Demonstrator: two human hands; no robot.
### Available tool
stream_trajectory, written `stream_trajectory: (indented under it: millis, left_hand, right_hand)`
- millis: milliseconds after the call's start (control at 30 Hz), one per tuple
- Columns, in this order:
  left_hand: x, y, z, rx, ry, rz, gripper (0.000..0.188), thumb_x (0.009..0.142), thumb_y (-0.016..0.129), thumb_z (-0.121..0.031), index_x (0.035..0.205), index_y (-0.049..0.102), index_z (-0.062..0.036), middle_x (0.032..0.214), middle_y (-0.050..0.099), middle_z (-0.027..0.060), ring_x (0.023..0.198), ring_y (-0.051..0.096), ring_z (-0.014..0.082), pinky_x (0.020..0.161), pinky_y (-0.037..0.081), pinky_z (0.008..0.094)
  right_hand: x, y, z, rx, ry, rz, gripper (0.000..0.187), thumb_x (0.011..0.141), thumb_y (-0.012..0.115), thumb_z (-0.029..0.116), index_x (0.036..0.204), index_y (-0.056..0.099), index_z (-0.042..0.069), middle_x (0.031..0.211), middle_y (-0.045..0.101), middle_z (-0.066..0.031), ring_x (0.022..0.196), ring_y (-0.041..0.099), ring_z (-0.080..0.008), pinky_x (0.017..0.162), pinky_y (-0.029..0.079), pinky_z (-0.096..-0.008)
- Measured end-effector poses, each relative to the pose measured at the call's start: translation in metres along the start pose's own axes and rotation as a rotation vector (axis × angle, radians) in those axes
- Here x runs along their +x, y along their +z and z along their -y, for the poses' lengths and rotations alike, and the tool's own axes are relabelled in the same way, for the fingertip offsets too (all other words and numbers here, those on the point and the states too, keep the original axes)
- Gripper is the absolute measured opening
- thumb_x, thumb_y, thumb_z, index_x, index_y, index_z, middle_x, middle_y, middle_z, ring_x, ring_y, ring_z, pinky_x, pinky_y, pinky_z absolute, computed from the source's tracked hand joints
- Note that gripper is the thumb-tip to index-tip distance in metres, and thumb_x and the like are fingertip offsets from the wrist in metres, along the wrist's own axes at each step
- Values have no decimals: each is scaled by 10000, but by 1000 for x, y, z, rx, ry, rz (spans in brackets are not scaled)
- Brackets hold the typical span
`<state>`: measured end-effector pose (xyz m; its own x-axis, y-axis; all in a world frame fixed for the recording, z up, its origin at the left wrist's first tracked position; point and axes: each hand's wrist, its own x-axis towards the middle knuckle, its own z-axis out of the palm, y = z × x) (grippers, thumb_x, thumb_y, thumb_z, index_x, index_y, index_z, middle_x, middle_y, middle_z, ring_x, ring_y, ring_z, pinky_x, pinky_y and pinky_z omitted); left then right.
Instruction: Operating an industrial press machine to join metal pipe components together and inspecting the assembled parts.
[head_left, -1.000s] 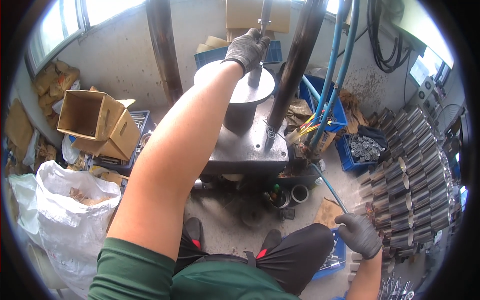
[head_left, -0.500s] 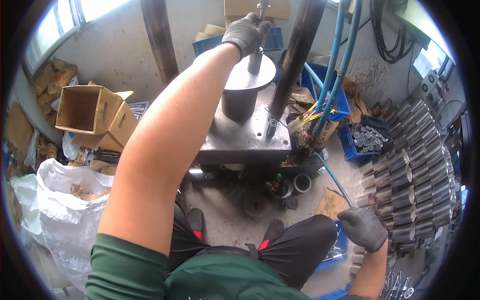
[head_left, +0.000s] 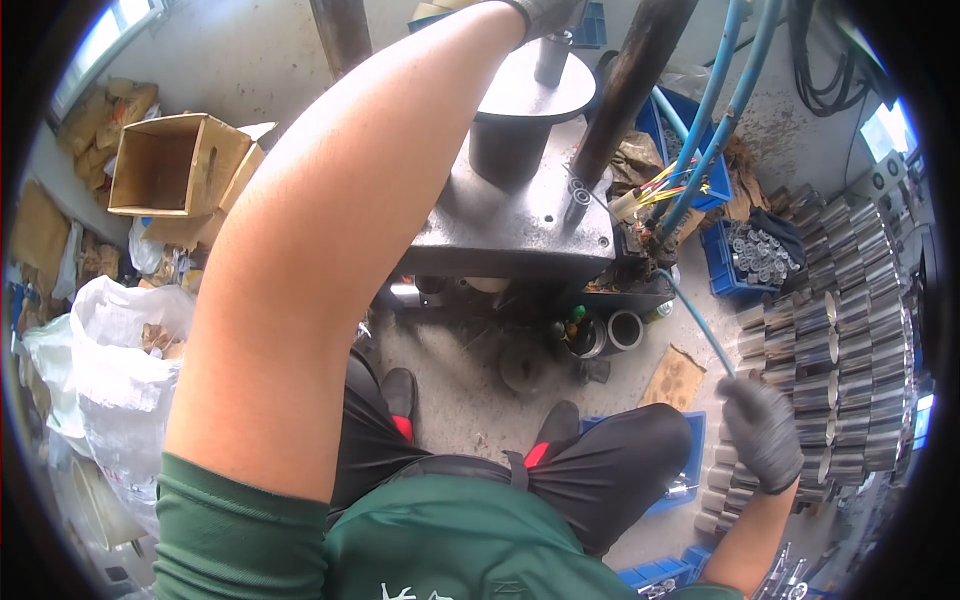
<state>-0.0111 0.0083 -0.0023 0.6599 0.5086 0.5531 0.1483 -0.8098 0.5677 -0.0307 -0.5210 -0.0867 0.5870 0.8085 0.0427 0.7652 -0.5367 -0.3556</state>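
My left hand [head_left: 543, 14], in a dark grey glove, reaches to the top edge, where its fingers are cut off. It is beside an upright metal cylinder [head_left: 551, 62] standing on a round steel plate [head_left: 530, 92]. A thick dark column [head_left: 505, 150] carries that plate above the machine's steel bed [head_left: 510, 220]. At the lower right, my gloved right hand [head_left: 764, 435] is closed around the end of a thin blue lever [head_left: 705, 325], which slants up to the machine.
Stacked shiny metal tubes [head_left: 850, 330] line the right side. A blue crate [head_left: 745, 255] of small round metal parts sits beside blue hoses [head_left: 715, 130]. Leftward are an open cardboard box [head_left: 155, 170] and a white sack [head_left: 120, 370]. Another blue crate [head_left: 695, 450] lies by my right knee.
The view has shifted, putting the machine higher in the picture. My left hand is now mostly past the top edge. My right hand still grips the lever, now farther right in view.
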Motion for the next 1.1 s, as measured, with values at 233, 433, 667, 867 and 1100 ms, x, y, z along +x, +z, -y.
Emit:
stream_trajectory:
  millis: [233, 433, 667, 867, 1100]
  left_hand:
    - [3, -21, -18, -122, -129, 184, 519, 1024, 625, -467, 1350, 630, -64, 1156, 743, 176, 994, 743, 288, 940, 562, 406]
    - [14, -11, -34, -244, -76, -113, 574, 1002, 639, -477, 1355, 603, -26, 1206, 729, 207, 1111, 715, 339, 983, 546, 421]
    - [29, 7, -27, -445, -42, -214, 268, 1026, 637, -238, 1203, 626, -38, 927, 692, 135, 847, 690, 254, 733, 575, 416]
    - [40, 7, -32, -831, -69, -285, 91, 1011, 620, -134, 1082, 612, -77, 783, 618, 35, 670, 603, 168, 567, 500, 352]
    - [13, -22, -43, -972, -15, -304, 255, 1025, 638, -217, 1239, 584, -90, 952, 683, 119, 877, 684, 235, 682, 531, 387]
  right_hand:
    - [120, -46, -35, -163, -170, -774, 262, 1062, 600, 81, 1308, 685, 112, 1132, 781, -141, 1000, 786, -250, 855, 662, -356]
    - [216, -81, -31, -259, -198, -810, 155, 1076, 600, 195, 1169, 714, 147, 984, 785, -123, 801, 767, -241, 733, 621, -378]
    - [225, -88, -15, -268, 50, -631, 375, 1029, 640, 447, 1112, 736, 94, 926, 754, -189, 859, 749, -335, 790, 577, -444]
    - [218, -92, -2, -337, 101, -621, 557, 988, 636, 600, 1105, 739, 65, 950, 766, -204, 957, 759, -367, 886, 580, -473]
    - [211, -94, 9, -277, 195, -553, 531, 988, 645, 573, 1131, 757, 74, 994, 772, -191, 1010, 754, -352, 930, 575, -456]
